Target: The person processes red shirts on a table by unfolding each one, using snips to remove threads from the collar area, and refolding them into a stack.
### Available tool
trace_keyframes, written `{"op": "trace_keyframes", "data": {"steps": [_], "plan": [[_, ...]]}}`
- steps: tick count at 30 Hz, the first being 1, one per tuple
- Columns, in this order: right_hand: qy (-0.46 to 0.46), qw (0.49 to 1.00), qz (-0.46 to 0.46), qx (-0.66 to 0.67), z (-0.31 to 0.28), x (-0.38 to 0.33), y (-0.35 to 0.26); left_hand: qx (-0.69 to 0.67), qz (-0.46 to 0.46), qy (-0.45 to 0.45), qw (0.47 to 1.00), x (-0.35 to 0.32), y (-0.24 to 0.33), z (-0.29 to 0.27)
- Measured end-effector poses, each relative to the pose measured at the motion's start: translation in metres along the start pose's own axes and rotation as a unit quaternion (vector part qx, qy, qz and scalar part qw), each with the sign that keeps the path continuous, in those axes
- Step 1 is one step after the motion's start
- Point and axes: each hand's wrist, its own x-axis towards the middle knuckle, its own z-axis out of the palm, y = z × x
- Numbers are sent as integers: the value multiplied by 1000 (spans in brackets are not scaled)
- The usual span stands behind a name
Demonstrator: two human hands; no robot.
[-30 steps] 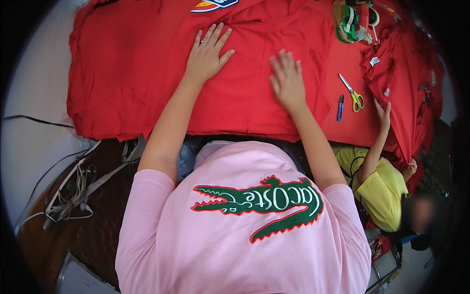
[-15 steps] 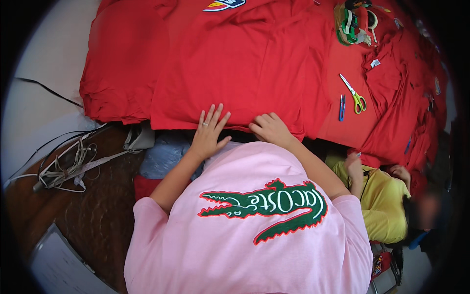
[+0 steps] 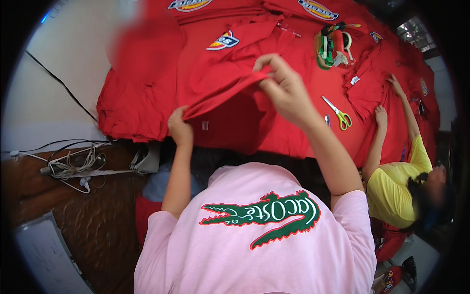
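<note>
A red T-shirt point(image 3: 223, 88) lies on the table before me with its lower edge lifted. My left hand point(image 3: 180, 126) pinches that edge at its left end, close to the table's front. Higher and further right, my right hand point(image 3: 284, 87) grips the same edge between thumb and fingers. The raised cloth hangs between my hands and shows its inside, where a small pale label point(image 3: 205, 125) is seen. A patch point(image 3: 223, 41) in yellow, white and dark blue is on the shirt's far part.
Yellow-handled scissors point(image 3: 338, 113) and small blue snips point(image 3: 327, 120) lie to the right. Beyond them stands a green tape dispenser point(image 3: 324, 49). A red garment pile point(image 3: 132, 108) sits left. A co-worker in yellow point(image 3: 399, 188) handles red cloth at the right. Tangled cables point(image 3: 81, 161) lie lower left.
Both hands have gone from lying on the shirt's near edge to gripping and lifting it, the right hand higher. The co-worker's arms now reach further over the table.
</note>
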Motion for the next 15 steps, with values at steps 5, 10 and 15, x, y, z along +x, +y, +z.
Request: {"op": "trace_keyframes", "data": {"steps": [5, 10, 15], "plan": [[87, 962, -239, -101, -63, 21, -102, -16, -195, 31, 980, 74, -23, -21], [319, 855, -250, -322, -146, -6, -175, -335, -414, -217, 818, 141, 4, -64], [457, 804, -289, -249, -230, -53, -208, -721, -163, -149, 657, 196, 64, -207]]}}
